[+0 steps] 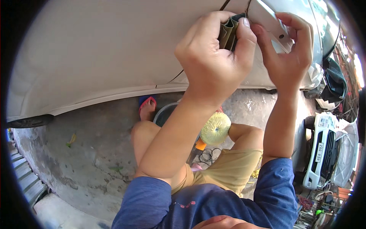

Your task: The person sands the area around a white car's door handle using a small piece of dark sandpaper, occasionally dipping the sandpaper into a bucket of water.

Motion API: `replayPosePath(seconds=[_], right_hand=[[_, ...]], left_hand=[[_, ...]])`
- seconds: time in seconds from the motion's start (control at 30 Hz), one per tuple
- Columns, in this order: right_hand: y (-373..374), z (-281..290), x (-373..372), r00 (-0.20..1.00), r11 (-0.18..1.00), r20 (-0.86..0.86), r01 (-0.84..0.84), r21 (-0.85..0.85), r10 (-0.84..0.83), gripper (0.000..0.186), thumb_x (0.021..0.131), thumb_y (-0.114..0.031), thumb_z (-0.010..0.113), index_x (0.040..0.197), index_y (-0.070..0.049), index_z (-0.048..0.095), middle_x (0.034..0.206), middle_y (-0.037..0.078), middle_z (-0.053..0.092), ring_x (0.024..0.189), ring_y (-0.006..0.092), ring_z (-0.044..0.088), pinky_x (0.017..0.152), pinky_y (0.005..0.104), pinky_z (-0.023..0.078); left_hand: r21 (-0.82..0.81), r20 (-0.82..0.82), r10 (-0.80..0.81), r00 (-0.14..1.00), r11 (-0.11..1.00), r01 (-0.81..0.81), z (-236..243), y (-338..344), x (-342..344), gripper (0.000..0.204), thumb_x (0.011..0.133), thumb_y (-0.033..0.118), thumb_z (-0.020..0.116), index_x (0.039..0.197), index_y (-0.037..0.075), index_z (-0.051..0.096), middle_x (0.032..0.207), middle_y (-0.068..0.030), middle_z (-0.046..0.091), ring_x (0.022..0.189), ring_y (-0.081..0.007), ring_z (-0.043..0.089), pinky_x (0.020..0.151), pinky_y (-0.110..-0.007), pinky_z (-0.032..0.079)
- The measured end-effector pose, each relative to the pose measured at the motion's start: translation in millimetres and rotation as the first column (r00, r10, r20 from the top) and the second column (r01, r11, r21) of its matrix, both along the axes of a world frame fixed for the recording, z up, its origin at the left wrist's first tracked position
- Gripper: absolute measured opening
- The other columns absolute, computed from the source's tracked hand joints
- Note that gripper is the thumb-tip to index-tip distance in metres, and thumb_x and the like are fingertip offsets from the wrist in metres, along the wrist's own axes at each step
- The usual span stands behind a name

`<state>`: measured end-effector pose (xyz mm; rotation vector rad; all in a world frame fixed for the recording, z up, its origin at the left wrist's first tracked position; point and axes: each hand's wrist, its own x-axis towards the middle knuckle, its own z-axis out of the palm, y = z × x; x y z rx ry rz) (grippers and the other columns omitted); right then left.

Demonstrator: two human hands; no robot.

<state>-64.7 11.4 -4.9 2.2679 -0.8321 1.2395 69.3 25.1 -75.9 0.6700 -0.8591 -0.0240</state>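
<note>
My left hand [217, 53] is closed around a folded olive-brown sheet with a dark edge, which looks like sandpaper [228, 36]. Its folds stick up between my fingers and thumb, close to the body of a white car [114, 42]. To the right of it, my right hand [288, 49] has its thumb and fingers apart in front of a pale panel [267, 17] with a small dark hole. The right thumb tip is near the left thumb; whether it touches the sheet I cannot tell.
Between my legs are a grey bucket [166, 113], partly behind my left forearm, a round pale yellow-green thing [215, 128], an orange piece [200, 144] and a black cable [207, 155]. Another vehicle's front [319, 150] stands at the right. Grey slats [26, 173] lie at the far left.
</note>
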Motion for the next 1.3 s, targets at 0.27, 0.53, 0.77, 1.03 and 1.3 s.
replayPosePath(seconds=[0.27,0.53,0.77,1.03,1.3], right_hand=[[46.9,-82.2,44.0,0.617,0.767,0.787,-0.501,0.401,-0.009,0.019,0.094,-0.004,0.07,0.109,0.007,0.068,0.1,0.014,0.072,0.092,0.0175,0.067,0.085,0.0303,0.053],[43.3,-68.1,57.5,0.362,0.465,0.923,-0.8,0.379,-0.129,0.021,0.096,-0.015,0.07,0.094,0.006,0.071,0.067,0.006,0.063,0.056,0.0113,0.056,0.051,0.0279,0.043],[41.1,-70.2,64.9,0.248,0.491,0.957,-0.822,0.29,-0.15,0.021,0.096,-0.017,0.071,0.092,0.004,0.071,0.067,0.004,0.063,0.056,0.0099,0.056,0.05,0.0265,0.042],[46.6,-79.1,70.5,0.268,0.484,0.963,-0.839,0.249,-0.031,0.022,0.097,-0.019,0.074,0.094,0.002,0.073,0.067,0.002,0.063,0.055,0.0082,0.056,0.048,0.0248,0.042],[44.9,-66.0,73.2,0.124,0.385,0.945,-0.891,0.24,-0.303,0.025,0.097,-0.021,0.073,0.089,0.002,0.072,0.062,0.002,0.062,0.05,0.0093,0.054,0.046,0.026,0.041]], left_hand=[[0.121,-0.063,-0.246,0.967,0.96,0.253,10.8,22.8,-2.7,0.011,0.091,0.008,0.077,0.091,-0.003,0.074,0.074,0.0027,0.067,0.069,-0.0048,0.057,0.063,-0.022,0.048],[0.243,0.12,-0.127,0.985,0.965,0.095,16.5,27.3,25.2,0.011,0.09,0.005,0.077,0.089,-0.005,0.074,0.07,0.0038,0.063,0.062,-0.0026,0.052,0.056,-0.019,0.041],[0.263,0.174,-0.123,0.977,0.962,0.074,28.6,27.1,20.2,0.012,0.088,0.005,0.078,0.087,-0.006,0.073,0.069,0.0021,0.064,0.061,-0.0037,0.053,0.056,-0.019,0.042],[0.219,0.295,-0.115,0.949,0.974,0.05,25.8,22.7,31.1,0.012,0.087,0.005,0.077,0.085,-0.005,0.071,0.071,-0.0003,0.065,0.059,-0.0048,0.053,0.054,-0.02,0.042],[0.39,-0.009,-0.242,0.97,0.893,0.226,38.9,37.7,24.3,0.016,0.084,0.001,0.08,0.094,-0.007,0.072,0.076,-0.0065,0.07,0.06,-0.0064,0.058,0.053,-0.019,0.043]])
